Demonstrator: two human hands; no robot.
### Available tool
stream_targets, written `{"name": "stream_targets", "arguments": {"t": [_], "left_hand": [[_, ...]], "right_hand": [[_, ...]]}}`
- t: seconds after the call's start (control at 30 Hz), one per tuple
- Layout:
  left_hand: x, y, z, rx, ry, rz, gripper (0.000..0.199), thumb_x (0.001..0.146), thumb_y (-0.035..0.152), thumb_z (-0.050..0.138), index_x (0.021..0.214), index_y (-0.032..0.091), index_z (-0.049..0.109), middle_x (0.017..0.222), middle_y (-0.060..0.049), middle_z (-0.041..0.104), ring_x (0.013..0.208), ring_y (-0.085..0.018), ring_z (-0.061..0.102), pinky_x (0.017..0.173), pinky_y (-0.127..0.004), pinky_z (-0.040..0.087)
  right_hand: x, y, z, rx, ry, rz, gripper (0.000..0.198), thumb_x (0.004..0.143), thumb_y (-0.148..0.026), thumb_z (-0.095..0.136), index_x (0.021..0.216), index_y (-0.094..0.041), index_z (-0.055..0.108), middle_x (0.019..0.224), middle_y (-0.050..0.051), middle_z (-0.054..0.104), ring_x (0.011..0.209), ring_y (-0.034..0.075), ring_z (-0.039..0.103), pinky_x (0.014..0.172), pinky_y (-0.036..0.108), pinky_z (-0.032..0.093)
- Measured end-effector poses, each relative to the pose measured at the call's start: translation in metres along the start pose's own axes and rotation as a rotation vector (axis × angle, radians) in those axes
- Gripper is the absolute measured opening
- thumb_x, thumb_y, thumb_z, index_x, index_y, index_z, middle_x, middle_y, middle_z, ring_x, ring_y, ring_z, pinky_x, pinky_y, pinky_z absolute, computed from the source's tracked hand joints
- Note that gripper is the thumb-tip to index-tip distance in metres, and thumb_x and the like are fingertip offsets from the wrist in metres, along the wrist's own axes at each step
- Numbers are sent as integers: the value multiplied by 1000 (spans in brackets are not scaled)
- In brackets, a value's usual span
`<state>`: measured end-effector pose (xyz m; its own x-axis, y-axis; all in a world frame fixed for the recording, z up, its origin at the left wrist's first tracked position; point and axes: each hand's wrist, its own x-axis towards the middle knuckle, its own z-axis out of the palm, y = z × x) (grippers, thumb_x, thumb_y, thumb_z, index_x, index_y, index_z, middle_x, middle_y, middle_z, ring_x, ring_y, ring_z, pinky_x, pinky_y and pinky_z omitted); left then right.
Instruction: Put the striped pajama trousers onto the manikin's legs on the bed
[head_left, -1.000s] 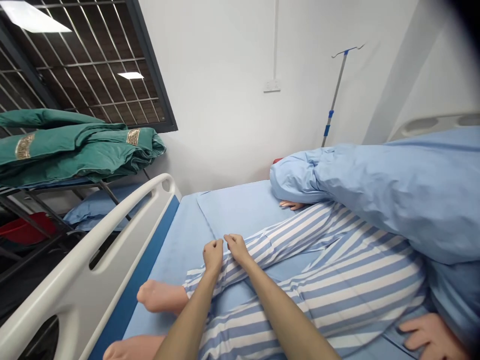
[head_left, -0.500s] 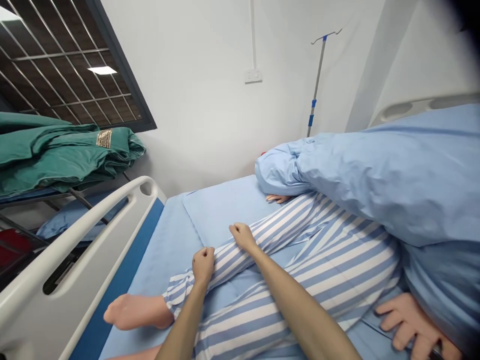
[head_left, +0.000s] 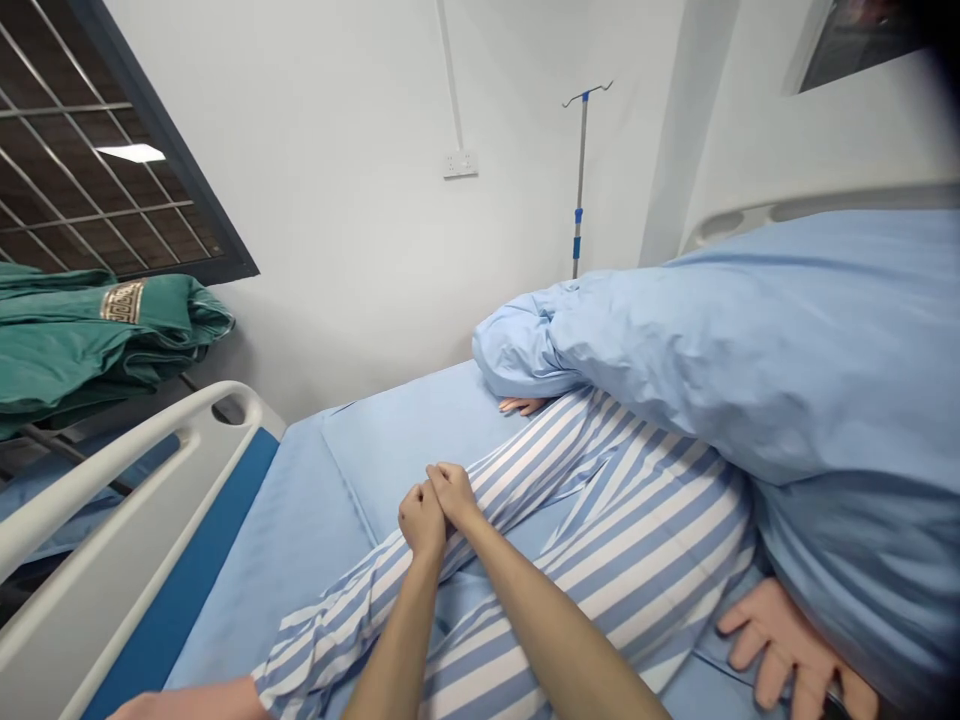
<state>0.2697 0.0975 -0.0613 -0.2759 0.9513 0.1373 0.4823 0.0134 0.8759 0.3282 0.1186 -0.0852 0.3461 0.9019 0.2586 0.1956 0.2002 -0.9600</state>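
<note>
A dummy or person in blue-and-white striped trousers point(head_left: 660, 530) lies on a bed, legs pointing to the lower left. Across the far trouser leg, both of my fists sit side by side, touching. My left hand point(head_left: 422, 520) is closed against the striped cloth. Just right of it, my right hand point(head_left: 451, 494) is also closed at the leg's far edge. The cloth inside my fingers is mostly hidden. A bare foot point(head_left: 195, 700) sticks out past the trouser hem, partly cut off by the frame.
A light-blue quilt point(head_left: 735, 350) covers the upper body; a splayed hand point(head_left: 795, 640) shows below it. The white bed end board point(head_left: 172, 480) rises at left, near folded green cloth point(head_left: 127, 340). A drip stand point(head_left: 580, 180) stands by the wall.
My left hand has moved up the leg from near the shin's lower part to meet my right hand. The view has shifted right, so the bed appears further left.
</note>
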Motion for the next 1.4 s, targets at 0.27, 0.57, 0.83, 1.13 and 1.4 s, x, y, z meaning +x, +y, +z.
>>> {"name": "stream_targets", "arguments": {"t": [0.27, 0.57, 0.83, 1.13, 1.4], "left_hand": [[-8, -3, 0, 198, -24, 123, 34, 75, 38, 31, 46, 20, 29, 44, 4, 33, 49, -10, 34, 50, -23, 26], [-9, -7, 4, 254, -44, 168, 34, 73, 37, 35, 46, 19, 26, 45, 4, 25, 49, -9, 28, 49, -23, 23], [7, 40, 44, -28, -34, 167, 31, 72, 34, 38, 46, 19, 34, 44, 5, 30, 48, -9, 30, 48, -23, 24], [-13, 22, 73, 283, -75, 165, 34, 77, 38, 31, 51, 20, 43, 54, 0, 49, 51, -12, 34, 50, -26, 21], [-12, 23, 73, 287, -66, 185, 33, 74, 35, 35, 45, 19, 33, 45, 3, 35, 48, -11, 29, 48, -24, 20]], "right_hand": [[15, -13, -22, -42, -47, -70, 34, 73, -34, 40, 46, -18, 29, 47, -6, 23, 47, 7, 26, 45, 21, 21], [34, 2, -73, -256, -18, -178, 35, 75, -33, 40, 46, -17, 29, 45, -6, 27, 47, 7, 27, 48, 22, 20], [47, 3, -77, -55, -5, -61, 36, 77, -39, 37, 48, -17, 35, 45, -6, 28, 48, 7, 29, 47, 21, 22], [45, 9, -78, 21, 49, 5, 36, 77, -42, 36, 50, -18, 31, 47, -6, 27, 48, 7, 29, 46, 21, 23], [65, -13, -121, -267, 109, -182, 39, 79, -39, 35, 47, -17, 30, 46, -5, 27, 49, 7, 29, 48, 21, 20]]}}
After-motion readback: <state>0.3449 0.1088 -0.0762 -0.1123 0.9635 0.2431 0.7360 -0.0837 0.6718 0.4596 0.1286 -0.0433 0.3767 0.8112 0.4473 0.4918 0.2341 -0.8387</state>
